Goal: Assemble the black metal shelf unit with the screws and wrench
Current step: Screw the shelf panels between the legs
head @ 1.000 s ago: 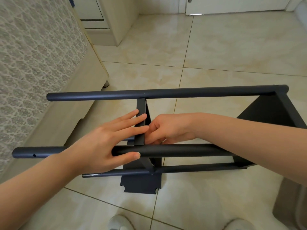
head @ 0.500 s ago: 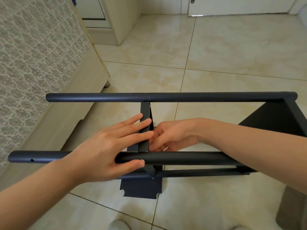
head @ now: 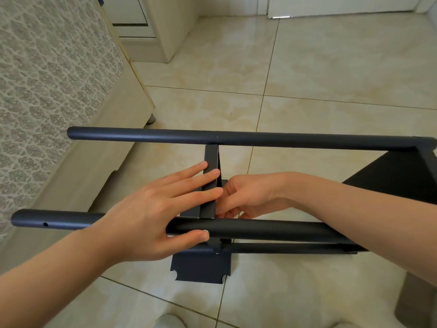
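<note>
Shelf unit point(head: 283, 140): left hand point(head: 151, 216) flat, straight-fingered, on its panel point(head: 210, 157); right hand point(head: 250, 195) curled behind, hold unclear.

We log a floor point(head: 331, 67) of large glossy beige tiles, mottled, with thin dark grout lines crossing it. Along the left lies a mattress point(head: 47, 79) covered in a grey-and-cream lace-like pattern. It sits on a pale cream wooden bed frame point(head: 113, 147), and one short round bed leg point(head: 151, 118) shows at the far corner. Past it, at top centre, a cream cabinet point(head: 170, 27) stands on the tiles. A white door point(head: 343, 5) sits top right, with a bright strip at its foot. The light is soft and even. We cannot identify the grey shape point(head: 416, 301) at the lower right.
</note>
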A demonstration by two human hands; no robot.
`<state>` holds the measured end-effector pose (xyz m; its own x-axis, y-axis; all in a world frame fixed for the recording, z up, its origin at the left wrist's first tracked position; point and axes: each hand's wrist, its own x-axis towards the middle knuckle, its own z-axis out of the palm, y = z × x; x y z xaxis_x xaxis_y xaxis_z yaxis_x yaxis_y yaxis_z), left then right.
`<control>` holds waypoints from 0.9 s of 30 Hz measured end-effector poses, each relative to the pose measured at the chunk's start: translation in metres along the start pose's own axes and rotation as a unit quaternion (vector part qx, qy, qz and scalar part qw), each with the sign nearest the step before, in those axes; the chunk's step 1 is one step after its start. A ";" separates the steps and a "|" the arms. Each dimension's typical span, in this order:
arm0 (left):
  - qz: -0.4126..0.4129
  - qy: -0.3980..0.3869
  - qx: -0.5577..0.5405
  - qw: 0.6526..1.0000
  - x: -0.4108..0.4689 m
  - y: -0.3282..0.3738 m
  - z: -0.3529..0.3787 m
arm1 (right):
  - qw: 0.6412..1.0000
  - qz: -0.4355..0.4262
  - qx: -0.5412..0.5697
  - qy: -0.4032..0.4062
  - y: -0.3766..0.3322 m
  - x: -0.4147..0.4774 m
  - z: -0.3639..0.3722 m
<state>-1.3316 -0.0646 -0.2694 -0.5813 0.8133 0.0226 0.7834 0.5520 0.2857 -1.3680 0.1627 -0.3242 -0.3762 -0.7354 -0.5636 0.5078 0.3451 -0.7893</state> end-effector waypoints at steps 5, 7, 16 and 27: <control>0.001 0.001 -0.004 1.000 0.001 0.001 0.000 | 1.000 0.002 -0.019 0.013 0.000 -0.001 0.003; 0.002 0.001 -0.005 1.000 0.001 0.001 0.000 | 0.999 0.006 -0.022 0.026 0.000 0.000 0.004; 0.008 0.003 0.005 1.000 0.001 0.001 0.001 | 1.000 -0.001 0.014 0.018 0.000 0.000 0.004; 0.005 0.010 0.005 1.000 -0.006 0.005 0.003 | 1.000 0.010 -0.016 0.021 0.003 -0.002 0.011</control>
<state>-1.3237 -0.0663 -0.2711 -0.5768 0.8157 0.0440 0.7917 0.5449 0.2763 -1.3573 0.1585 -0.3227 -0.3987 -0.7031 -0.5888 0.4912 0.3785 -0.7845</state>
